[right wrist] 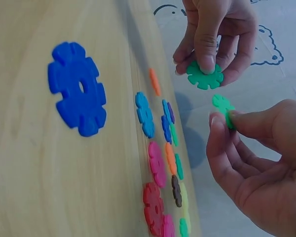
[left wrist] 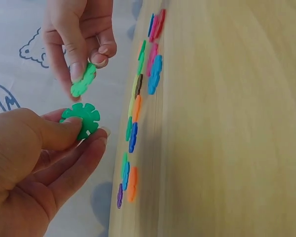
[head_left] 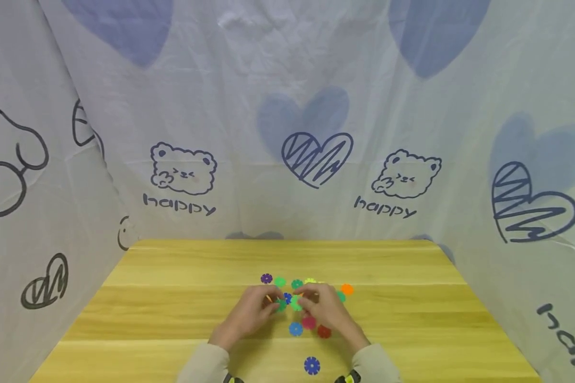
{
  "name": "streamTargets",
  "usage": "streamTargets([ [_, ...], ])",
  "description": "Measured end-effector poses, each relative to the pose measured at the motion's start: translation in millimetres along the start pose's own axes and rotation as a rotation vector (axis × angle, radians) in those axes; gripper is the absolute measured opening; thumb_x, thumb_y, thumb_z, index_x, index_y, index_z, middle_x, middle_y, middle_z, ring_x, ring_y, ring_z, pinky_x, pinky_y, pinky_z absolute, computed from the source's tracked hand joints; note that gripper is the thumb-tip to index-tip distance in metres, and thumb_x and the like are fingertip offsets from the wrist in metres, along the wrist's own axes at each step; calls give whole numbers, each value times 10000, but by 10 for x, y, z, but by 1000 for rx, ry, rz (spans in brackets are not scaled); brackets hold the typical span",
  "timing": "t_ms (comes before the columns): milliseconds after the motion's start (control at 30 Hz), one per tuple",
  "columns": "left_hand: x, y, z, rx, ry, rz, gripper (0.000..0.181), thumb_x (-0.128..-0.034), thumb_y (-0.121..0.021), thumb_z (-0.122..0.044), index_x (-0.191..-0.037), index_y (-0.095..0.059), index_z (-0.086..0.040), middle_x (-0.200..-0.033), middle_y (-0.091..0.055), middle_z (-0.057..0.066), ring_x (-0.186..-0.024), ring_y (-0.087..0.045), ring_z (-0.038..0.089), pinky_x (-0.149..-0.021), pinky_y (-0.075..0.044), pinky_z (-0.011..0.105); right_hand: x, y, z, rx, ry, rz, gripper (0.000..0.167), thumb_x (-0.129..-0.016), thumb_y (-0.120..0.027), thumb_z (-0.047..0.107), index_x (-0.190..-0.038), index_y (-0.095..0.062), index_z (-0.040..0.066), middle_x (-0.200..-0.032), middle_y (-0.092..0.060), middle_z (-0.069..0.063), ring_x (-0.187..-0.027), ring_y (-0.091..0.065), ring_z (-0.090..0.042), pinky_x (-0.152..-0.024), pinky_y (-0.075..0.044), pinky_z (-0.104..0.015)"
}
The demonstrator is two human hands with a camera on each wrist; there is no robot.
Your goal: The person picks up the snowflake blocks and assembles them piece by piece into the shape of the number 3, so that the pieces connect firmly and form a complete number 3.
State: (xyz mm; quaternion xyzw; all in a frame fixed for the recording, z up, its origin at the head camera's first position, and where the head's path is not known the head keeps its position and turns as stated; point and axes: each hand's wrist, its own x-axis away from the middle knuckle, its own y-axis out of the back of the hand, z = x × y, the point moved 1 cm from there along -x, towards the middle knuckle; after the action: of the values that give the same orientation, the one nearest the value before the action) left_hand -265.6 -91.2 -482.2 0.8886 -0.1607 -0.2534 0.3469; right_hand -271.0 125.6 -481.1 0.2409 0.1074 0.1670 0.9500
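Note:
Between thumb and fingers, my left hand [left wrist: 49, 153] pinches a dark green notched plastic disc [left wrist: 82, 120], seen nearly face-on in the left wrist view. My right hand [right wrist: 261, 153] pinches a light green notched disc [right wrist: 224, 109], turned more edge-on. Both discs are held up above the table, close together but apart, with a small gap showing in both wrist views. In the head view, the left hand [head_left: 254, 310] and right hand [head_left: 327, 308] face each other over the scattered discs, hiding some of them.
On the wooden table [head_left: 148, 298] lie several loose notched discs: a purple one [head_left: 266, 278], an orange one [head_left: 347, 289], a light blue one [head_left: 295, 329], a red one [head_left: 324, 331]. A dark blue disc [head_left: 312, 365] lies nearest the front. Printed cloth [head_left: 249, 159] surrounds the table.

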Motion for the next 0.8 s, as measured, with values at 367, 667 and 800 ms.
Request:
streamTargets([
  [367, 34, -12, -53, 38, -33, -40, 122, -911, -722, 48, -989, -750, -41, -968, -779, 97, -858, -756, 184, -762, -584, 172, 17, -18, 67, 5, 1, -11, 224, -983, -660, 56, -1177, -721, -38, -823, -752, -227, -613, -685, -165, -566, -592, -327],
  [667, 47, -36, -62, 25, -42, -78, 113, -895, -741, 39, -953, -747, -58, -936, -774, 80, -846, -747, 176, -754, -586, 178, 29, -32, 76, -26, -26, 11, 219, -987, -669, 88, -1145, -734, -48, -740, -731, -172, -592, -660, -156, -530, -559, -282],
  [800, 61, -42, -59, 32, -57, -83, 116, -894, -739, 36, -961, -746, -58, -940, -777, 76, -837, -740, 164, -749, -585, 178, 42, -41, 77, -69, -50, 20, 221, -991, -667, 88, -1144, -736, -56, -743, -730, -199, -586, -657, -142, -547, -583, -327],
])
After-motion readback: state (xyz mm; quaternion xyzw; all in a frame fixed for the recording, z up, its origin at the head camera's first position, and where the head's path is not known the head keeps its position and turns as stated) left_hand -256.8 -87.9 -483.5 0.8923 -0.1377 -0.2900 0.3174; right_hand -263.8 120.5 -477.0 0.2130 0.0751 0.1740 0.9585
